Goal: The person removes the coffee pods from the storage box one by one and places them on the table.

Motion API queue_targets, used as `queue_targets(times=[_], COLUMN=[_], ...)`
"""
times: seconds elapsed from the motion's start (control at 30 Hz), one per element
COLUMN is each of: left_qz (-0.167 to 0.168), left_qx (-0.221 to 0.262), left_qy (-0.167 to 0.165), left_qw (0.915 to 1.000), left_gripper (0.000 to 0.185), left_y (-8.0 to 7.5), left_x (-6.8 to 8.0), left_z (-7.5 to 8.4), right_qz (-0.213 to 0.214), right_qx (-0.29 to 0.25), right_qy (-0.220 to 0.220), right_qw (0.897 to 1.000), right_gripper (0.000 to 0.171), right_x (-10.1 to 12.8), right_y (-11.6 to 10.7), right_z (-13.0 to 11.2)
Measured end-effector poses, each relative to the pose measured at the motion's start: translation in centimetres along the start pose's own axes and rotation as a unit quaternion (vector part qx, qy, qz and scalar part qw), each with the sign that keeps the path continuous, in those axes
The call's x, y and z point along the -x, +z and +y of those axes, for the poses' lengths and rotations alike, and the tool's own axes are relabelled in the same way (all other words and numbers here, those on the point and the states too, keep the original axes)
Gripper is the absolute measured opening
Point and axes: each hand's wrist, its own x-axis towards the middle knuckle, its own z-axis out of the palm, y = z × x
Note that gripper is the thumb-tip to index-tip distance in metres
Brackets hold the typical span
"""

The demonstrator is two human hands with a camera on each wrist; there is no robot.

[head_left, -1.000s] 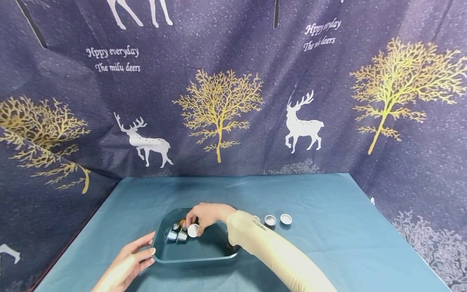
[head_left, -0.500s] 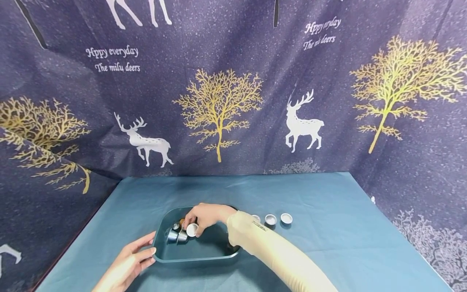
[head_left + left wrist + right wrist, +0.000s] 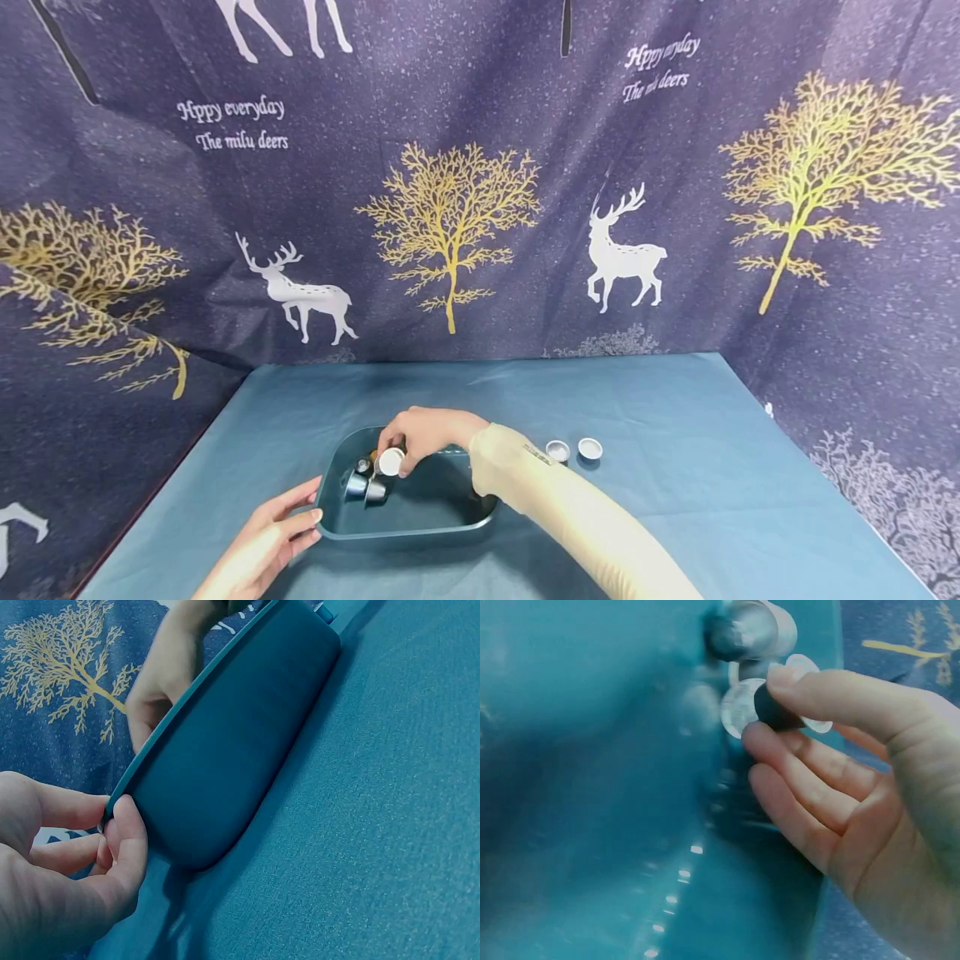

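Nearest the camera, the left hand (image 3: 262, 542) pinches the near-left rim of a teal tray (image 3: 420, 529), thumb on top and fingers curled under the lip, as the left wrist view shows (image 3: 124, 847); the tray sits on a teal tablecloth (image 3: 675, 517). Just beyond, inside the tray's far-left corner, the right hand (image 3: 423, 433), in a pale sleeve (image 3: 570, 525), pinches a small capsule (image 3: 390, 461) between thumb and forefinger, its round foil face turned toward the camera; the right wrist view shows the dark body held at the fingertips with the other fingers loosely spread below (image 3: 776, 712). The capsule hangs just above the tray floor, beside at least 3 other capsules (image 3: 360, 486) clustered in that corner, some lying on their sides. It looks very light and stiff, a thin metal shell with a smooth, probably slippery wall and a foil lid that could dent or puncture under a hard squeeze; the safest hold is likely around the body just under the flange, where the rim stops the fingers from sliding off. Farther right on the cloth, just beyond the tray's far-right corner, 2 more capsules (image 3: 573, 451) stand with foil up, close beside each other. At the back hangs a dark backdrop (image 3: 480, 167) printed with gold trees and white deer.
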Motion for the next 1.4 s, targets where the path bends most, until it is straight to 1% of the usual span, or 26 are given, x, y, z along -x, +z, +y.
queue_targets(times=[0.17, 0.23, 0.37, 0.47, 0.6, 0.67, 0.77, 0.9, 1.03, 1.2, 1.4], left_qz=[0.002, -0.004, -0.015, -0.020, -0.024, -0.027, -0.033, -0.040, -0.034, -0.017, -0.014], left_qx=[0.001, 0.006, 0.015, 0.018, 0.017, 0.014, 0.012, 0.016, 0.021, 0.021, 0.017], left_qy=[0.002, 0.001, 0.002, 0.006, 0.011, 0.015, 0.018, 0.016, 0.010, 0.004, 0.005], left_qw=[1.0000, 1.0000, 0.9998, 0.9996, 0.9995, 0.9994, 0.9992, 0.9989, 0.9991, 0.9996, 0.9998], left_gripper=[0.069, 0.070, 0.073, 0.075, 0.075, 0.075, 0.076, 0.076, 0.077, 0.075, 0.074], left_y=[0.1, 0.0, -0.3, -0.4, -0.4, -0.4, -0.5, -0.5, -0.6, -0.3, -0.2], left_x=[0.0, 0.0, 0.0, 0.1, 0.1, 0.1, 0.2, 0.2, 0.1, 0.1, 0.1], left_z=[0.1, 0.1, -0.2, -0.4, -0.4, -0.4, -0.4, -0.3, -0.3, -0.1, 0.0], right_qz=[0.016, 0.025, 0.041, 0.059, 0.086, 0.093, 0.095, 0.098, 0.101, 0.098, 0.108], right_qx=[-0.029, -0.038, -0.048, -0.042, -0.045, -0.055, -0.073, -0.079, -0.094, -0.124, -0.141], right_qy=[-0.006, -0.005, -0.005, -0.005, -0.001, -0.001, -0.002, -0.003, -0.001, 0.001, 0.013], right_qw=[0.999, 0.999, 0.998, 0.997, 0.995, 0.994, 0.993, 0.992, 0.990, 0.988, 0.984], right_gripper=[0.034, 0.034, 0.037, 0.039, 0.037, 0.035, 0.032, 0.032, 0.033, 0.033, 0.034], right_x=[0.4, 0.7, 1.4, 1.8, 2.5, 2.9, 3.4, 4.0, 4.7, 6.0, 7.8], right_y=[-1.4, -1.8, -2.5, -2.9, -3.4, -3.5, -3.6, -3.4, -3.2, -3.3, -3.6], right_z=[-0.4, -0.7, -1.2, -1.5, -1.6, -1.5, -1.3, -0.8, -0.3, 0.2, 0.8])
